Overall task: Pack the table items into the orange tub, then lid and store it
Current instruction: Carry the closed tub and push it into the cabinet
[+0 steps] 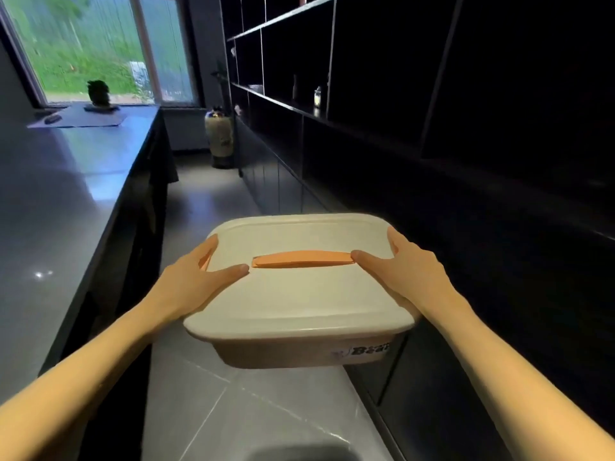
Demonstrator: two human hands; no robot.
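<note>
A big dark shelf unit (366,111) fills the right side, and most of its compartments are too dark to see into. On the left stands a long grey table (66,194) with a shiny top. Between them runs a grey tiled floor (206,201). At the far end there is a window (93,44) with green outside.

The tub (293,352) is in the middle, in the lower half of the view. It is held in the air above the floor, between the table and the shelf unit, and it touches neither of them. Its side wall has a small label (362,351) with dark letters. A pale lid (299,294) sits on the tub and covers it fully, so the inside is hidden. An orange handle (301,259) lies flat across the middle of the lid.

The left hand (199,277) grips the left edge of the tub: the thumb lies on the lid and points to the handle, and the fingers wrap over the edge. The right hand (409,271) grips the right edge in the same way, with its thumb touching the end of the handle.

A pale gas cylinder (219,138) stands on the floor at the far end, just beside the shelf unit. A flat mat (80,119) lies on the far part of the table, and a small dark object (99,93) stands at its far edge. A small jar (317,96) stands on one shelf.
</note>
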